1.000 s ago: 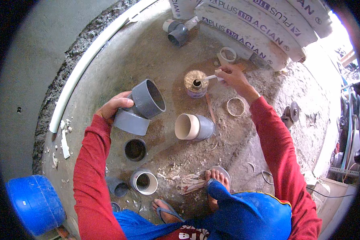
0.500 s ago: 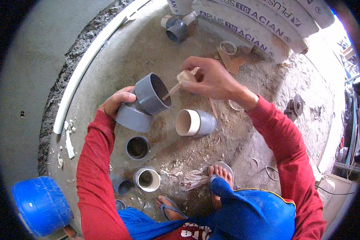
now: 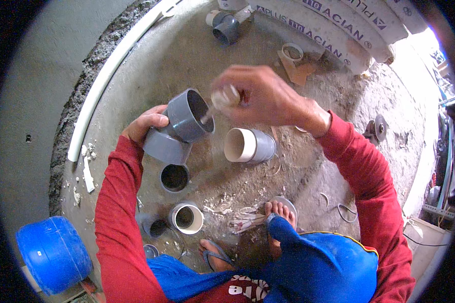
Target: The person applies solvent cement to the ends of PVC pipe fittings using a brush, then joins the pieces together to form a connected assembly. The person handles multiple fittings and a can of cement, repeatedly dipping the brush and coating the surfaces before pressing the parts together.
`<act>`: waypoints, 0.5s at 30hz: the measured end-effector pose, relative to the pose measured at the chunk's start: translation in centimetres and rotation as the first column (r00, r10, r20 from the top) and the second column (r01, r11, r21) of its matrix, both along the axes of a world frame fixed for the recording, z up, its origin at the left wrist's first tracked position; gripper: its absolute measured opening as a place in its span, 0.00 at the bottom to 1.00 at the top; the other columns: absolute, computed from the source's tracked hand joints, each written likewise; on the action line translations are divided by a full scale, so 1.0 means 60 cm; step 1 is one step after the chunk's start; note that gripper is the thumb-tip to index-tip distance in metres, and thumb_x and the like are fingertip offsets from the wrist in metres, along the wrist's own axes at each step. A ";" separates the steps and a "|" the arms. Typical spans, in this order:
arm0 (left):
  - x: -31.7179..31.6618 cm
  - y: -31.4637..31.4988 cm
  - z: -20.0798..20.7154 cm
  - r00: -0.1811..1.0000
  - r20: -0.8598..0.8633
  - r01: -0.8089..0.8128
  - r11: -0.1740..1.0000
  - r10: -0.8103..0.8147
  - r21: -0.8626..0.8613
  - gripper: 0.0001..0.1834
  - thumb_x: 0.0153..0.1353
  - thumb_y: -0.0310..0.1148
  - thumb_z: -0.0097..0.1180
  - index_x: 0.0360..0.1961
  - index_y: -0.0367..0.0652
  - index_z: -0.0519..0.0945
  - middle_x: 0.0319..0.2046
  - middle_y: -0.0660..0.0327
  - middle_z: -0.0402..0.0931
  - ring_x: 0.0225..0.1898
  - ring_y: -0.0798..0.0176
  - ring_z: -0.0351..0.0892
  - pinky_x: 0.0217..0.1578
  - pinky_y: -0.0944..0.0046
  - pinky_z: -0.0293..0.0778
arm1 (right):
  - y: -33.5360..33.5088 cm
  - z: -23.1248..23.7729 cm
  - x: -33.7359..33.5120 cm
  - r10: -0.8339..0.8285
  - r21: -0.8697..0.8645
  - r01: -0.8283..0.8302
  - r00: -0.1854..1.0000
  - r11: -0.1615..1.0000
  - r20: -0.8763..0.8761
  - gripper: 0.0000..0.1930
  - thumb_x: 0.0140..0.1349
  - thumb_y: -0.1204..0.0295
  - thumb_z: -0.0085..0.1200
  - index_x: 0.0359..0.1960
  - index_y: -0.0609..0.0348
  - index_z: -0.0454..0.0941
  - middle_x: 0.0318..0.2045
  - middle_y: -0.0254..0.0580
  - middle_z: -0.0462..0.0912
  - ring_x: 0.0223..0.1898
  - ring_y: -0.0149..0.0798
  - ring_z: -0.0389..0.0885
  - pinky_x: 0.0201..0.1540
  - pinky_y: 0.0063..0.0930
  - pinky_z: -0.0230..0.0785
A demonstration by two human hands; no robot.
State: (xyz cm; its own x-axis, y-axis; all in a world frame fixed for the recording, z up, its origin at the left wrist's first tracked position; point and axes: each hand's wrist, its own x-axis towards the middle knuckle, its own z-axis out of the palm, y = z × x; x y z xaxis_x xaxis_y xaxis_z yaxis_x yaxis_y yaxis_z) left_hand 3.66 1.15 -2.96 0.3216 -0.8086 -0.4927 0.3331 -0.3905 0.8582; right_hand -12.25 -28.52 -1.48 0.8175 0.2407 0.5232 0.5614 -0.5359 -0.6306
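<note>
My left hand [image 3: 149, 122] is closed on a grey plastic pipe fitting [image 3: 186, 121] and holds it tilted above the ground, its round upper mouth turned to the right. My right hand [image 3: 260, 96], blurred by motion, pinches a small brush-like applicator [image 3: 226, 96] with a chunky pale top and a thin stem. The stem's tip reaches into the fitting's mouth, by its inner wall; whether it touches is unclear. Just below and to the right of the fitting lies a short grey pipe piece with a cream end [image 3: 241, 146].
A grey fitting [image 3: 175, 178] and a cream-rimmed one [image 3: 188, 218] stand on the dirty floor near my feet. At the left are a blue drum [image 3: 54, 255] and a long white pipe [image 3: 103, 81]. Wrapped pipes [image 3: 333, 30] lie at the back, an angle grinder [image 3: 376, 130] at right.
My right hand has shifted slightly left with the applicator, its tip now further inside the fitting's mouth. The left hand keeps its hold on the fitting almost unmoved.
</note>
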 end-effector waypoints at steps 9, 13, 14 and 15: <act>-0.009 -0.006 -0.005 0.981 0.164 -0.096 0.992 0.107 -0.079 0.51 0.40 0.43 0.72 0.68 0.37 0.69 0.60 0.55 0.76 0.61 0.58 0.75 0.66 0.61 0.65 | -0.043 -0.034 -0.006 -0.078 0.155 0.124 0.959 0.980 -0.271 0.19 0.58 0.65 0.66 0.50 0.59 0.84 0.38 0.48 0.88 0.36 0.40 0.88 0.41 0.34 0.81; 0.002 -0.011 -0.053 0.886 0.459 -0.068 0.998 0.059 0.002 0.55 0.35 0.32 0.76 0.70 0.40 0.66 0.63 0.57 0.74 0.64 0.58 0.72 0.69 0.60 0.61 | -0.080 -0.056 -0.029 -0.125 0.333 0.250 0.926 0.909 -0.355 0.19 0.63 0.66 0.67 0.53 0.62 0.82 0.37 0.36 0.87 0.36 0.26 0.83 0.41 0.25 0.79; 0.002 -0.013 -0.070 0.827 0.561 -0.035 0.999 0.017 0.022 0.56 0.34 0.30 0.77 0.71 0.41 0.65 0.63 0.58 0.73 0.65 0.58 0.72 0.69 0.60 0.61 | -0.084 -0.062 -0.037 -0.131 0.381 0.287 0.913 0.879 -0.385 0.20 0.63 0.67 0.67 0.53 0.63 0.82 0.37 0.35 0.87 0.35 0.25 0.83 0.41 0.24 0.78; 0.000 -0.017 -0.091 0.761 0.648 -0.056 0.994 -0.016 0.090 0.58 0.33 0.31 0.79 0.71 0.41 0.65 0.62 0.57 0.75 0.64 0.56 0.73 0.68 0.59 0.63 | -0.095 -0.063 -0.047 -0.168 0.316 0.305 0.904 0.898 -0.393 0.21 0.62 0.68 0.68 0.54 0.64 0.81 0.36 0.32 0.86 0.34 0.22 0.81 0.39 0.21 0.76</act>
